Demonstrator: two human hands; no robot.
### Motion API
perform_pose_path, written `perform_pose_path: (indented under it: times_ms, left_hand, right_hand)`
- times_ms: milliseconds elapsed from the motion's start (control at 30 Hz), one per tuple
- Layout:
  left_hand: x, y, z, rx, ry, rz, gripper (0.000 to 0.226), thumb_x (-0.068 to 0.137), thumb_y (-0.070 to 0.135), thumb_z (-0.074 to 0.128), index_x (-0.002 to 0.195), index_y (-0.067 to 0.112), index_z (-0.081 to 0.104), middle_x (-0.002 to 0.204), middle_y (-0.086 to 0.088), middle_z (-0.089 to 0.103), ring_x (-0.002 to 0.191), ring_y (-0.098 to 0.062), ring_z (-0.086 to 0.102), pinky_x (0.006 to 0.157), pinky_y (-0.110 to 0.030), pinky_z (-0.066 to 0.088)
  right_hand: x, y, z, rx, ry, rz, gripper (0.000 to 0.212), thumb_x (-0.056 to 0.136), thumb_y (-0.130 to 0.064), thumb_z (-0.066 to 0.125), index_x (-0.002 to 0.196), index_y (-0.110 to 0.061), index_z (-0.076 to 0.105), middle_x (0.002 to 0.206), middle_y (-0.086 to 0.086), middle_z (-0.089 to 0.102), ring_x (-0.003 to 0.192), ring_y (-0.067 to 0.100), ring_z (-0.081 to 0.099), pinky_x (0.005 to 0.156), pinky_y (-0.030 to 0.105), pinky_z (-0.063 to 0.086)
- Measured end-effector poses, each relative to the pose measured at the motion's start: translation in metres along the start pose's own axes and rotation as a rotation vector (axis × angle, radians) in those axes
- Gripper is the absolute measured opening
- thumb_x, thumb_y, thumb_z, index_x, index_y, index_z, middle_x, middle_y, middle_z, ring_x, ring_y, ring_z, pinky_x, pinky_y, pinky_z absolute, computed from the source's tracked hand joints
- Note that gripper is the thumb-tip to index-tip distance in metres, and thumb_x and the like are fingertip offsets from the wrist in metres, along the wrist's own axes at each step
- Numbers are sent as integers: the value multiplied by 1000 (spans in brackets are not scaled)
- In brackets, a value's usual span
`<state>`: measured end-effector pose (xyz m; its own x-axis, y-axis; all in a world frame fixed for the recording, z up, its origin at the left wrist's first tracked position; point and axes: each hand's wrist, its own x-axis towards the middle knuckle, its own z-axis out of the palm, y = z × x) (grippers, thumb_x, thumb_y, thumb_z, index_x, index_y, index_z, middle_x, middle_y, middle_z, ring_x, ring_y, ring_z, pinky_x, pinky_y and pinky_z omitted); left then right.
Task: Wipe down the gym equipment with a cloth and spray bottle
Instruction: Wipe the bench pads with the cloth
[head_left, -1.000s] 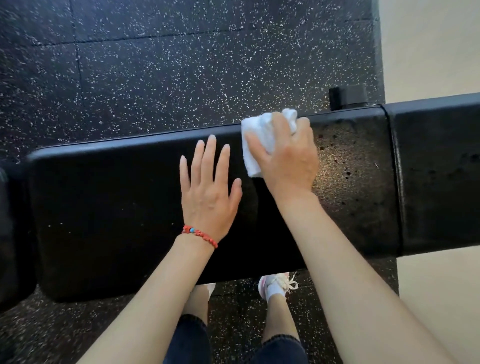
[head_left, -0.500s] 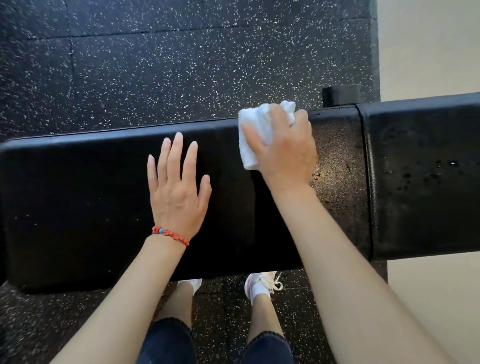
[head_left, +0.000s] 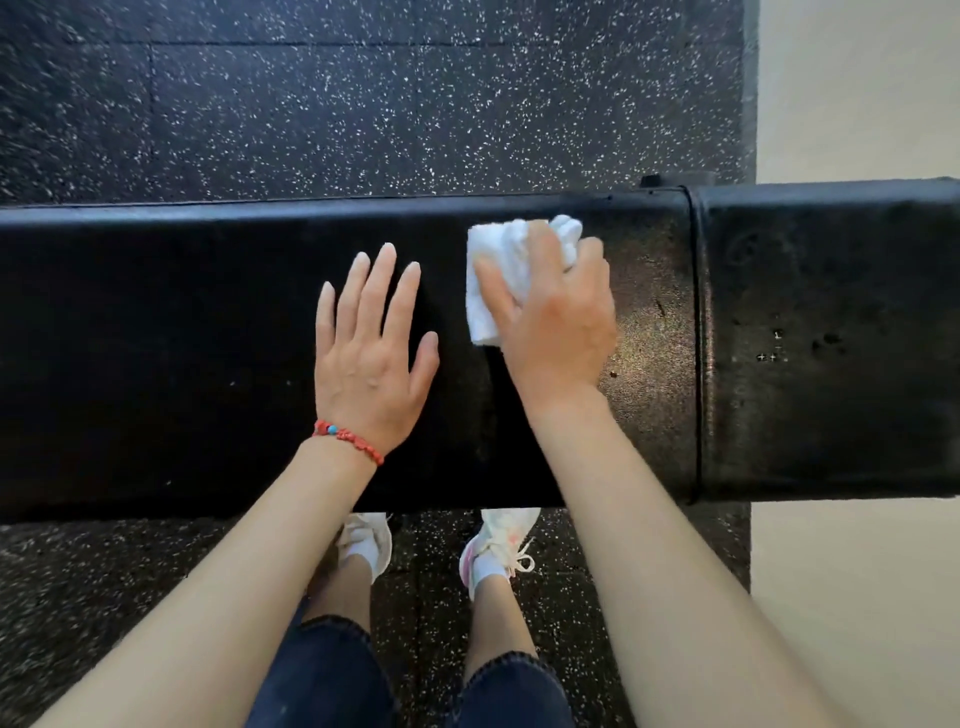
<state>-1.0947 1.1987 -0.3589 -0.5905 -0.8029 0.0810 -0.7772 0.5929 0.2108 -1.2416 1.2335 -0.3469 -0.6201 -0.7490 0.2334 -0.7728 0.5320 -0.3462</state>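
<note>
A crumpled white cloth lies pressed on the black padded bench.

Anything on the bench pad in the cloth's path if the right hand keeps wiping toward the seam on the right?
Nothing visible does. The right hand presses the white cloth on the bench pad; the stretch to the seam is bare, only speckled with droplets. The left hand lies flat on the other side, out of that path.
</note>
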Motion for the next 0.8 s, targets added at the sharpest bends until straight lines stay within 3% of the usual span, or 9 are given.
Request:
perform_pose_path:
  times_ms: [67, 133, 233, 333, 500, 600, 733, 800]
  left_hand:
    - [0, 0, 0, 0, 4, 0, 51, 93, 31, 38, 139, 7, 39, 148, -15, 35, 137, -30, 26, 113, -48, 14]
    - [0, 0, 0, -5, 7, -3, 51, 93, 31, 39, 139, 7, 40, 147, -15, 36, 137, -31, 27, 113, -48, 15]
    - [0, 0, 0, -24, 8, -8, 51, 93, 30, 39, 138, 6, 41, 147, -15, 36, 137, -32, 27, 113, -49, 15]
    - [-2, 0, -4, -70, 28, -5, 50, 92, 29, 39, 136, 5, 43, 145, -17, 39, 136, -33, 30, 112, -49, 16]
    - [-26, -10, -15, -52, 65, 15, 48, 94, 28, 39, 135, 4, 44, 144, -18, 39, 136, -34, 31, 112, -49, 17]
    - [-46, -15, -14, -21, 36, 38, 48, 94, 29, 38, 136, 6, 43, 144, -17, 39, 136, -34, 31, 112, -50, 18]
    - [-59, -21, -11, 6, -11, 48, 51, 93, 31, 37, 138, 8, 40, 146, -16, 37, 136, -32, 29, 111, -50, 19]
    - [-59, -21, -10, 8, -5, 49, 51, 93, 31, 37, 138, 8, 41, 146, -16, 37, 136, -33, 30, 111, -50, 19]
  right_hand:
    - [5, 20, -3, -27, 25, -82, 38, 83, -48, 54, 92, -12, 64, 74, 14, 55, 59, 26, 52, 46, 27, 40]
    - [8, 50, -8, -182, 33, -50, 31, 87, -40, 47, 92, -13, 61, 79, 18, 58, 64, 28, 55, 49, 30, 40]
    - [3, 81, -21, -169, 48, 219, 37, 85, -40, 47, 100, -8, 57, 91, 23, 57, 76, 35, 56, 54, 37, 46]
    - [-7, 58, -27, -88, 34, 380, 42, 82, -45, 54, 107, -10, 56, 100, 22, 54, 84, 35, 54, 61, 40, 48]
    - [-60, -6, -14, -35, 21, 57, 41, 84, -48, 55, 97, -10, 64, 79, 14, 54, 64, 25, 52, 50, 28, 42]
    - [-59, 7, -17, -81, 31, -50, 39, 83, -49, 55, 94, -12, 62, 75, 14, 54, 60, 26, 51, 47, 28, 41]
    - [-58, 63, -36, -122, 77, 207, 37, 80, -44, 57, 100, -17, 42, 88, 23, 54, 72, 34, 55, 52, 37, 45]
    - [-62, 77, -47, -122, 23, 374, 40, 83, -41, 54, 109, -12, 49, 100, 25, 52, 86, 36, 53, 59, 37, 41]
